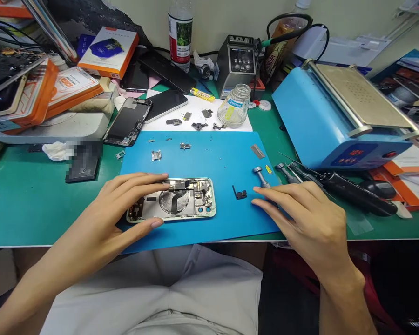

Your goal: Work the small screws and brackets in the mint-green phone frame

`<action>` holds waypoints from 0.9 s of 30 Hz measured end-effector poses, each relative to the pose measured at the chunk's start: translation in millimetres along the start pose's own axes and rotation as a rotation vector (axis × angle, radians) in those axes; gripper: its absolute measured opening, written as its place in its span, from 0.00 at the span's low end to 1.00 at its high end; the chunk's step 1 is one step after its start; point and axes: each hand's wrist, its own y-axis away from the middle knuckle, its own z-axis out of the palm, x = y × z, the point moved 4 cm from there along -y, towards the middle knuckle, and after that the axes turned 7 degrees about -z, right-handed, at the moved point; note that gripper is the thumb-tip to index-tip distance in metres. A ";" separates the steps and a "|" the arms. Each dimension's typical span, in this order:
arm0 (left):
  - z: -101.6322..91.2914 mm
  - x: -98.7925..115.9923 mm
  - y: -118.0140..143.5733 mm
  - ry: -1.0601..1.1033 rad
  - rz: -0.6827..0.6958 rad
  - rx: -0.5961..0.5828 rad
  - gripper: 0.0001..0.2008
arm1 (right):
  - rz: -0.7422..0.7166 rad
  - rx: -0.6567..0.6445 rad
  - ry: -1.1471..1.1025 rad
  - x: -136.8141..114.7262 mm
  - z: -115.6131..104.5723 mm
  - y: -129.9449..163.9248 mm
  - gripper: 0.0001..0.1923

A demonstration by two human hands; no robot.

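My left hand [125,204] spans an opened phone housing [185,209], fingers along its far edge and thumb on the near edge. Inside the housing show a round coil, a flex cable and a circuit board. At the right of the mat, my right hand [303,218] hovers with thumb and index finger slightly apart and nothing between their tips. Beneath it lies a grey screwdriver [260,176], partly hidden by the fingers. A small black part [239,192] with a thin arm lies between the housing and my right hand.
Small metal parts [156,155] and tiny screws dot the blue mat [202,237]. Beyond stand a glass jar [233,106], a soldering station [236,65] and a bottle [180,37]. A blue heating plate machine [321,125] fills the right; a phone screen [127,122] and battery [84,162] lie left.
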 end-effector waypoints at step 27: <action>-10.7 43.2 6.1 -0.252 0.212 0.352 0.12 | 0.141 0.042 -0.034 12.2 22.8 -42.9 0.10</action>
